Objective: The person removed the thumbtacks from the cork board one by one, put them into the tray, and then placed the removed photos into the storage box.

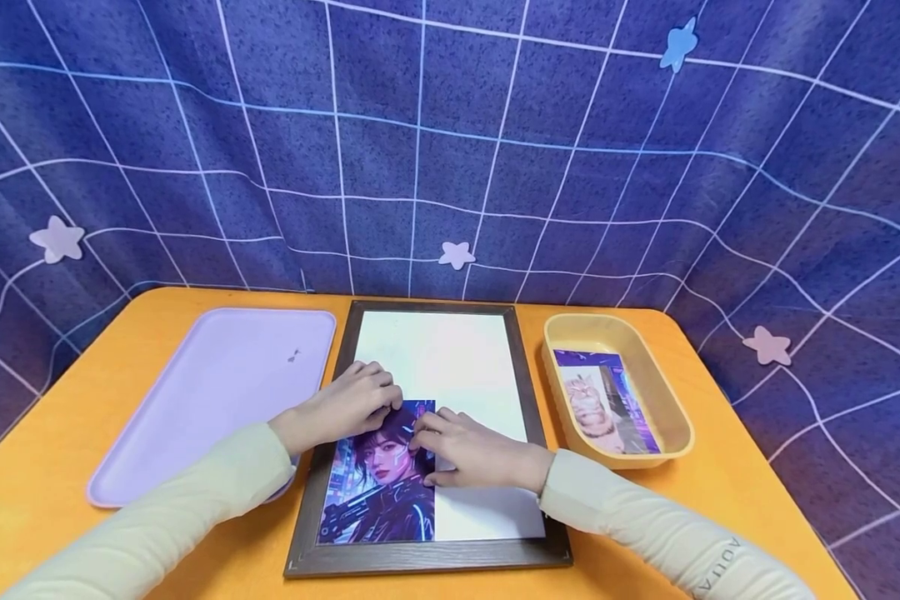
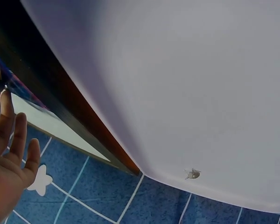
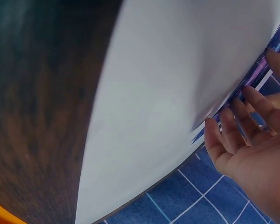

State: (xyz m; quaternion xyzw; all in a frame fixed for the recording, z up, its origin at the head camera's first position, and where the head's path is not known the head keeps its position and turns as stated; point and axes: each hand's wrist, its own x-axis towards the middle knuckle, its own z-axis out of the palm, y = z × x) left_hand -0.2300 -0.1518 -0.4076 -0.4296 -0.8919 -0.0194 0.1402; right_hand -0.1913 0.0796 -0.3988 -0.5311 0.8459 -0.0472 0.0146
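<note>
A dark brown picture frame [image 1: 427, 558] lies flat on the table around a white board [image 1: 435, 354]. In its near left corner lies a rectangular picture panel [image 1: 390, 504] of a cyberpunk figure with a gun. My left hand [image 1: 345, 406] rests at the panel's far edge, fingers slightly bent. With its fingertips, my right hand [image 1: 476, 450] touches the panel's right edge. Loosely bent fingers [image 3: 229, 133] meet the panel's edge in the right wrist view. The left wrist view shows the left hand [image 2: 9, 163] partly cut off, with its contact unclear.
Left of the frame lies a lilac tray [image 1: 232, 367] with a small dark mark on it. A yellow bin [image 1: 660, 392] to the right holds several picture panels, one showing a cat [image 1: 588, 408]. Behind the orange table [image 1: 22, 525] hangs a blue gridded curtain [image 1: 457, 175].
</note>
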